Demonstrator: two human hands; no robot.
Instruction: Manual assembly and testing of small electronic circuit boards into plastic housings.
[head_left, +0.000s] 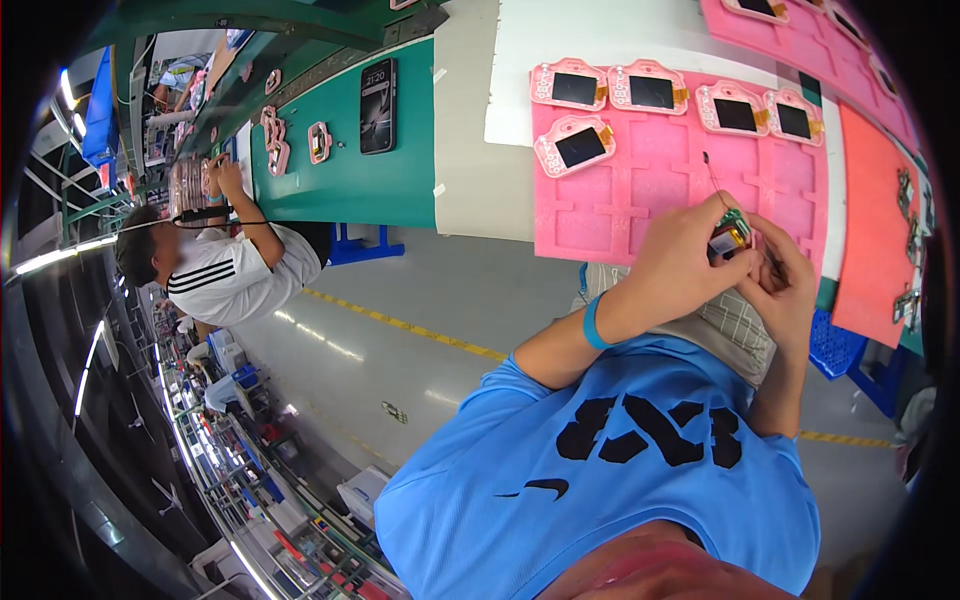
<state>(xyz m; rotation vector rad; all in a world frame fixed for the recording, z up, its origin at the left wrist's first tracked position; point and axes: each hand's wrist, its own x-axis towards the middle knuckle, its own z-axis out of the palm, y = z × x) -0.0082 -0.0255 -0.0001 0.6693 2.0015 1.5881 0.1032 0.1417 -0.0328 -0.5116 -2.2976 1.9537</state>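
A small green circuit board [734, 218] with a silver and yellow battery-like block [727, 241] on it is held above the front of the pink foam tray [600, 221]. My left hand [675, 250], with a blue band at the wrist, is closed round its left side. From the right, my right hand [788, 282] has its fingers bent against the same board; what lies between those fingertips is partly hidden. A thin dark wire [711, 175] sticks up from the board. Beyond my hands, several pink frames with black screens, such as the near left one [576, 147], rest on the tray.
Another pink tray [800, 40] lies at the far right, and an orange mat [870, 230] bears green circuit boards [908, 235]. Leftward, a phone [378, 106] and pink casings [319, 143] lie on a green mat [345, 190]. A co-worker [220, 270] sits at the left bench.
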